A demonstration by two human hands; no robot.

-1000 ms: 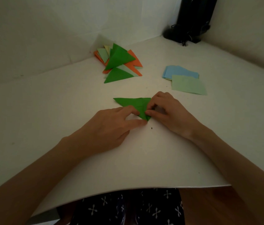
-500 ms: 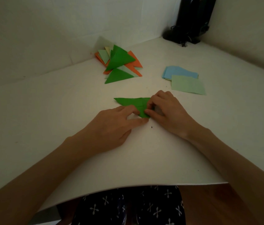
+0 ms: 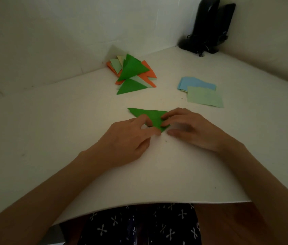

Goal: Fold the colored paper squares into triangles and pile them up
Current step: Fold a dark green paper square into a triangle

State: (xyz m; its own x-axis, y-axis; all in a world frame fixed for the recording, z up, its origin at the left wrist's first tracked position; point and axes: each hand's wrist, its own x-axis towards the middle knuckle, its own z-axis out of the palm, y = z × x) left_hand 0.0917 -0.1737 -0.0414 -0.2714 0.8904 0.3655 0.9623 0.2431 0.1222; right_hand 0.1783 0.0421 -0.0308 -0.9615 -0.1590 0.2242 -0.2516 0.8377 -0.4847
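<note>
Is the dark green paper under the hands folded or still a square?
Folded. The dark green paper is a triangle lying flat on the table, with the left hand and right hand touching it.

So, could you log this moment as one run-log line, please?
step: creasing fold | green triangle: flat | left hand: presses it | right hand: presses its corner | folded pile: behind | unfolded squares: right

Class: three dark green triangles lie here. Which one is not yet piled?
The dark green triangle in front, pressed under the left hand and right hand; the other two lie on the pile farther back.
</note>
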